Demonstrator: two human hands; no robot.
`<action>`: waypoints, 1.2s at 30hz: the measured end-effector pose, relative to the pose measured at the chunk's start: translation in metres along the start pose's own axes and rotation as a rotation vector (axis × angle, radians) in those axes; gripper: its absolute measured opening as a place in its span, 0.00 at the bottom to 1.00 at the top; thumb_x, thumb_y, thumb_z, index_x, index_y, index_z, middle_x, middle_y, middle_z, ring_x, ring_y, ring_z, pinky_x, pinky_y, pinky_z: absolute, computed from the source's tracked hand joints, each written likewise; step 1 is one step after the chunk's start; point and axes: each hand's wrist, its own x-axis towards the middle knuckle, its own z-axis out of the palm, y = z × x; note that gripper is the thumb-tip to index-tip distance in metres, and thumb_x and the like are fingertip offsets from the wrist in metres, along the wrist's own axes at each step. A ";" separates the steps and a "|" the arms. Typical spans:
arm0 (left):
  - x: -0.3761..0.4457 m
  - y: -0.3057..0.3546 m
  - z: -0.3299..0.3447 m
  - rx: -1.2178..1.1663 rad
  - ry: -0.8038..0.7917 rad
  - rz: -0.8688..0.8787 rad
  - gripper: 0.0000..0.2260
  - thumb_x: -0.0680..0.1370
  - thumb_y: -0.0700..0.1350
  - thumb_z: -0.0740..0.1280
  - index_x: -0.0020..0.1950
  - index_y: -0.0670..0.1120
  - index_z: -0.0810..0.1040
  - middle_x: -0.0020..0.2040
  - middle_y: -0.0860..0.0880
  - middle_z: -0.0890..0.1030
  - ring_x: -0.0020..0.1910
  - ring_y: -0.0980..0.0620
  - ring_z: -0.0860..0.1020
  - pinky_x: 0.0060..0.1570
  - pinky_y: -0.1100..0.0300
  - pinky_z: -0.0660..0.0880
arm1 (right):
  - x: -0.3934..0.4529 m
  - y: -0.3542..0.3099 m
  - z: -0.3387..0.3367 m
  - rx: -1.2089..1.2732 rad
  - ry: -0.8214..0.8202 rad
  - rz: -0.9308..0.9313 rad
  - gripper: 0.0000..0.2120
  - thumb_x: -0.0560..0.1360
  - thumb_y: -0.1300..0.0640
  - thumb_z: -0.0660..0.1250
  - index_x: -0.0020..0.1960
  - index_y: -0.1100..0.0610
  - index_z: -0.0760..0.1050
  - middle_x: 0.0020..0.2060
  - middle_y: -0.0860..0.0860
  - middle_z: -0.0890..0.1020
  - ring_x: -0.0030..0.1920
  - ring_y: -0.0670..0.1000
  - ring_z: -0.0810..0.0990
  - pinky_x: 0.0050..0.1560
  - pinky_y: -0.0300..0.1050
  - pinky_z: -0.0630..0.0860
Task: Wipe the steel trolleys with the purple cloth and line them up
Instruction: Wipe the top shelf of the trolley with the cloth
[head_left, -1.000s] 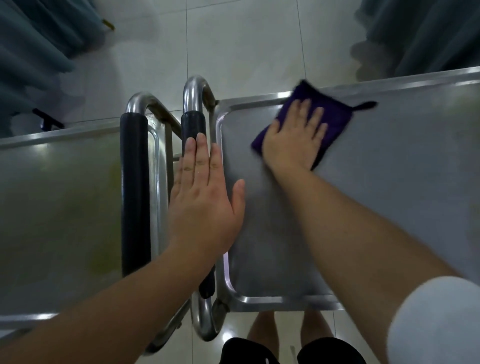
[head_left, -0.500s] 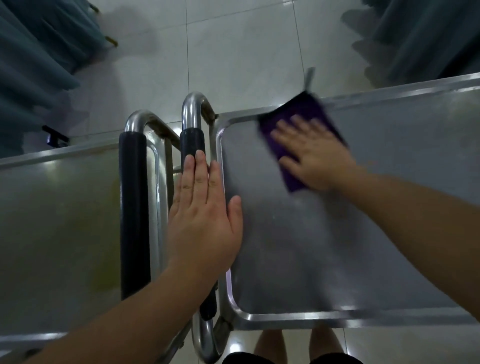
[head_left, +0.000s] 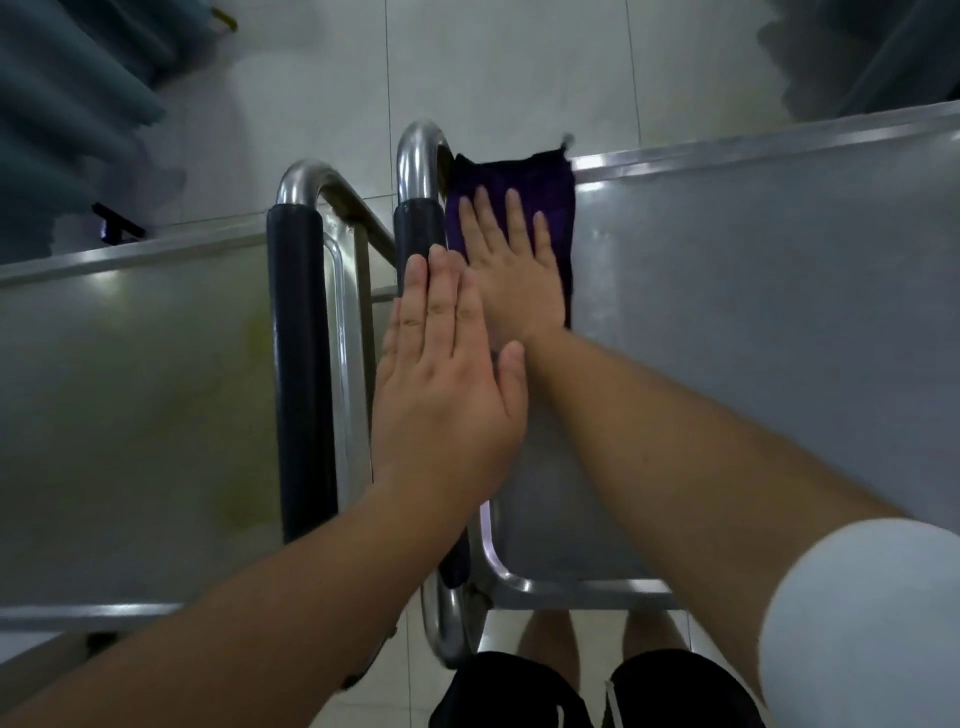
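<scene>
Risk: bracing left hand (head_left: 441, 395), lower centre, lies flat with fingers straight, gripping nothing; if it slips, the steel trolley with the raised rim (head_left: 753, 364) could roll.
Wiping hand: right hand (head_left: 511, 275), fingers spread, presses the purple cloth (head_left: 550, 182).
Cloth: upper centre, in the tray's far corner beside the black-sleeved steel handle (head_left: 415, 228).
Neighbour: second steel trolley (head_left: 130, 389), left of frame.

Purple cloth (head_left: 540, 197) on steel trolley (head_left: 753, 312).
</scene>
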 end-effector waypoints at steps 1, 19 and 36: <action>0.001 0.002 -0.002 0.005 -0.006 -0.015 0.32 0.86 0.57 0.43 0.87 0.42 0.44 0.87 0.44 0.40 0.85 0.50 0.36 0.83 0.51 0.38 | -0.008 -0.005 0.004 -0.007 -0.027 -0.040 0.32 0.85 0.42 0.38 0.86 0.52 0.39 0.85 0.50 0.43 0.84 0.57 0.39 0.83 0.61 0.41; -0.005 0.004 0.002 0.010 0.092 0.047 0.30 0.87 0.56 0.50 0.87 0.47 0.45 0.87 0.39 0.48 0.86 0.41 0.44 0.83 0.43 0.46 | -0.287 0.060 0.069 -0.074 -0.097 -0.185 0.34 0.84 0.37 0.52 0.86 0.46 0.48 0.85 0.44 0.49 0.85 0.51 0.44 0.81 0.58 0.48; 0.000 0.038 0.029 0.541 -0.203 0.428 0.30 0.87 0.50 0.53 0.87 0.45 0.46 0.86 0.42 0.52 0.85 0.42 0.50 0.81 0.45 0.48 | -0.304 0.221 0.015 -0.133 -0.042 0.028 0.34 0.84 0.35 0.47 0.86 0.44 0.44 0.85 0.42 0.47 0.84 0.48 0.40 0.83 0.55 0.42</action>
